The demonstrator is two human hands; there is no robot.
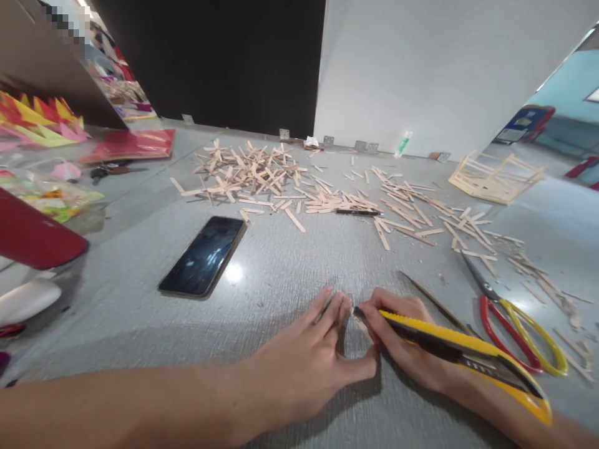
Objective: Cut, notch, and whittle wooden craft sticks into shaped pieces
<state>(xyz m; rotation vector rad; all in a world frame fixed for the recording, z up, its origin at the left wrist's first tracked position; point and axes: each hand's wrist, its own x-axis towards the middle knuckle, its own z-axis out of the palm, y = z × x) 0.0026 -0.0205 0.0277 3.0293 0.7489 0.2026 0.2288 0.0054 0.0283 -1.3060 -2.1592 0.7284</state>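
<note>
My right hand (402, 340) grips a yellow and black utility knife (463, 352), its blade tip pointing left at a small wooden stick piece (360, 319) on the grey floor. My left hand (304, 362) lies flat next to it, fingertips pressing down on that stick piece right beside the blade. Both hands meet at the bottom centre of the view.
A dark phone (203, 255) lies left of centre. Many loose ice-cream sticks (262, 174) are scattered across the middle. Red and yellow scissors (510, 324) and a thin skewer (435, 302) lie at right. A stick frame (496, 178) stands far right, coloured paper (131, 144) at left.
</note>
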